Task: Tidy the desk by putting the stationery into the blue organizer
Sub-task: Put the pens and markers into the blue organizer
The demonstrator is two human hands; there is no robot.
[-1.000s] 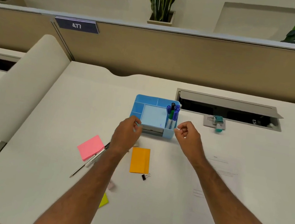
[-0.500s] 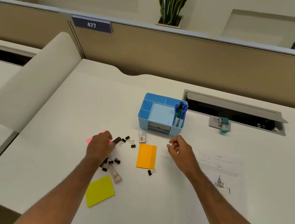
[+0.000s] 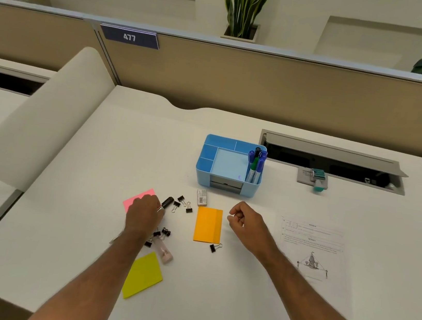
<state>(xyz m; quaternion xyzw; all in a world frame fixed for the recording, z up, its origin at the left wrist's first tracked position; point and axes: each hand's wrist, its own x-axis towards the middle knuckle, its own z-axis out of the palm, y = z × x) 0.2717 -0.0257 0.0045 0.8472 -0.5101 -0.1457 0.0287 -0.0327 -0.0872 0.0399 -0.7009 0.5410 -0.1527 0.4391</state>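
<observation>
The blue organizer (image 3: pixel 204 169) stands mid-desk with several markers (image 3: pixel 256 163) upright in its right compartment. My left hand (image 3: pixel 144 211) lies over a pen whose black cap end (image 3: pixel 167 202) sticks out past my fingers, which curl round it. A pink sticky pad (image 3: pixel 135 198) shows behind that hand. Black binder clips (image 3: pixel 183 204) lie scattered beside and below it. An orange sticky pad (image 3: pixel 208 224), a yellow one (image 3: pixel 143 275), a white eraser (image 3: pixel 202 197) and a pale pink tube (image 3: pixel 164 252) lie on the desk. My right hand (image 3: pixel 245 223) hovers loosely curled right of the orange pad, holding nothing.
A printed sheet (image 3: pixel 311 250) lies to the right. An open cable tray (image 3: pixel 331 160) with a teal stapler-like item (image 3: pixel 318 179) sits behind it. A beige partition (image 3: pixel 269 86) closes the back. A rolled white divider (image 3: pixel 42 119) borders the desk's left side.
Both hands drew back from the organizer toward me. My left hand came down onto the pen beside the pink pad. The view tilted, bringing the clips and yellow pad into sight.
</observation>
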